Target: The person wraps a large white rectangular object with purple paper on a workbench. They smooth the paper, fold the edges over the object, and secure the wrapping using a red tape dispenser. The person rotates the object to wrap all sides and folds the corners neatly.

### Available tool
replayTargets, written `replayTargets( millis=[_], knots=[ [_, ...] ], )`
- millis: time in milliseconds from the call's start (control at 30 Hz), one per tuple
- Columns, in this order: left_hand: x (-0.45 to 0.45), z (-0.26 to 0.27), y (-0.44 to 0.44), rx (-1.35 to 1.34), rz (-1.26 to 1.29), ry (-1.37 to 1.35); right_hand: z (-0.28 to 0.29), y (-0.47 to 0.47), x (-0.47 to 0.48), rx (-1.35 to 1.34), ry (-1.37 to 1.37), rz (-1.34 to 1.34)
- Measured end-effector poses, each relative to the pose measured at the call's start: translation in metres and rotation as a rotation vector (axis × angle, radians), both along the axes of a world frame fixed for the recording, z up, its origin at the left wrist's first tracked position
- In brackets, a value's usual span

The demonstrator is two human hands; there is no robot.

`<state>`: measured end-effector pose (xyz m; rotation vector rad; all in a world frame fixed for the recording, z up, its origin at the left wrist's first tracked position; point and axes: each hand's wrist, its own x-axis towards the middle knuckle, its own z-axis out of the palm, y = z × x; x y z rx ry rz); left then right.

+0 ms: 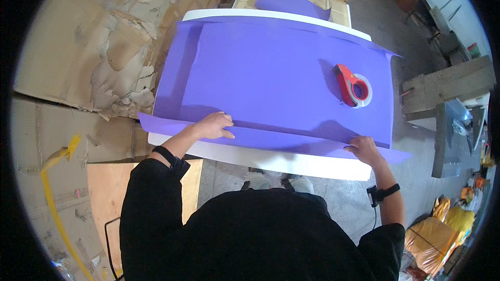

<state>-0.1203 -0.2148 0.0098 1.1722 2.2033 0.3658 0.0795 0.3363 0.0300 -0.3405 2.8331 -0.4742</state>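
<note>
A large purple sheet (265, 74), which looks like paper or thin foam, covers most of a white board or tabletop (273, 162). Its near edge is folded back into a long flap. My left hand (214, 125) lies on the left part of this flap, thumb and fingers spread at the fold. Farther right, my right hand (364, 150) holds the flap near its right end, the fingers bent over the fold. A red tape dispenser (345, 86) with a roll of clear tape lies on the sheet at the right. The sheet's left and far edges also look folded over.
Large, partly torn cardboard boxes (58, 47) stand close on the left. A wooden panel (109, 187) is at lower left. Beyond the board lies another purple piece (295, 4) on a cardboard surface. A grey metal object (447, 140) and orange wrapped bundles (433, 238) are on the right.
</note>
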Motion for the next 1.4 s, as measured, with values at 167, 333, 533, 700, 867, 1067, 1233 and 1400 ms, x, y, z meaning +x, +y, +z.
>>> replayTargets(
  millis=[167, 333, 533, 700, 867, 1067, 1233, 1400],
  knots=[
    [-0.022, -0.017, -0.006, -0.032, 0.022, -0.057, 0.005, -0.006, -0.002, -0.086, 0.066, 0.004],
    [-0.031, -0.011, 0.006, -0.144, 0.002, -0.126, 0.008, -0.001, 0.0, 0.07, 0.001, -0.008],
    [-0.023, -0.014, 0.002, -0.122, 0.006, -0.065, -0.003, 0.004, -0.001, 0.047, 0.141, 0.009],
    [-0.018, -0.002, 0.011, -0.171, 0.089, -0.071, -0.013, 0.03, -0.019, -0.045, 0.067, 0.147],
    [0.058, 0.036, 0.079, -0.146, 0.585, 0.644, -0.029, 0.057, -0.045, -0.104, -0.172, 0.316],
    [0.202, -0.045, 0.228, -0.377, 1.218, 0.709, -0.021, 0.042, -0.072, -0.061, -0.144, 0.574],
    [0.227, -0.062, 0.395, -0.359, 1.444, 0.597, -0.026, 0.04, -0.074, -0.116, -0.15, 0.646],
    [0.221, -0.038, 0.429, -0.27, 1.686, 0.513, -0.029, 0.04, -0.084, -0.124, -0.205, 0.714]
  ],
)
